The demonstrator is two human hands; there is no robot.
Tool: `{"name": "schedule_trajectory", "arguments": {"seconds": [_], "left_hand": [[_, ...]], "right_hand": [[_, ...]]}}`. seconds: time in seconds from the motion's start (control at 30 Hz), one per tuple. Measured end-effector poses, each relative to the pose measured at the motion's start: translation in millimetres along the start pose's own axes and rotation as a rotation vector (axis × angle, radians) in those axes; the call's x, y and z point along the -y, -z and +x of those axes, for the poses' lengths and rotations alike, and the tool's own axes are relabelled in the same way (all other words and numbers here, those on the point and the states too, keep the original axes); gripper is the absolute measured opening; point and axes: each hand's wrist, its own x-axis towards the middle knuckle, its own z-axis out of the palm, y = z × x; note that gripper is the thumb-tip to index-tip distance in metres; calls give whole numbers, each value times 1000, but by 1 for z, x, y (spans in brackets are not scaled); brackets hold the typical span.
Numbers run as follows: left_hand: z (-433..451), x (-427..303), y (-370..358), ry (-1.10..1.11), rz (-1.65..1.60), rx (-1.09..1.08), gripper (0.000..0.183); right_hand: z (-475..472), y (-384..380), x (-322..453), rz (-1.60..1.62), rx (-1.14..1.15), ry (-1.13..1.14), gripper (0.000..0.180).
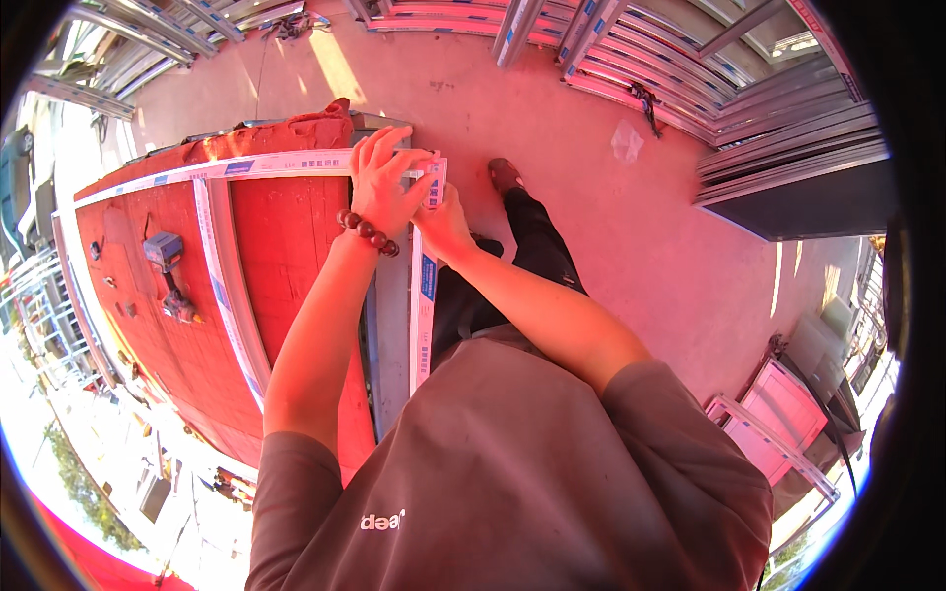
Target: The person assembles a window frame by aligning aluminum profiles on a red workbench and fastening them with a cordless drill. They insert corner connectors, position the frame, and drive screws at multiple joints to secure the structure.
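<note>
A metal-profile frame (273, 165), covered in white and blue printed protective film, lies on a red-covered workbench (288, 244). My left hand (384, 173), with a dark bead bracelet (367, 230) at its wrist, rests over the frame's near corner, its fingers spread. Just beside it, my right hand (446, 225) has its fingers closed around the side rail (423, 310) below that corner. Whether a small part lies between the two hands is hidden. A crossbar (229, 281) divides the frame. Left of it lies a cordless drill (171, 277) with a blue battery.
Small parts (111, 282) are scattered on the bench's left side. Stacked frames (650, 96) stand along the far side, beside a dark panel (805, 199). A crumpled clear plastic bag (627, 142) is on the concrete floor. A white panel (783, 410) leans at lower right.
</note>
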Motion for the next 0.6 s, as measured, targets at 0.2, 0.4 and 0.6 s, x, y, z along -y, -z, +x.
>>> {"name": "schedule_trajectory", "arguments": {"seconds": [0.2, 0.4, 0.6], "left_hand": [[-7, -3, -8, -1, -30, 4, 18], [-74, -11, 23, 141, 25, 66, 13], [-90, 9, 41, 603, -517, 399, 17]], "right_hand": [[7, 0, 0, 65, 44, -13, 77], [-10, 25, 33, 140, 292, -150, 79], [-14, 49, 52, 165, 446, -173, 87]]}}
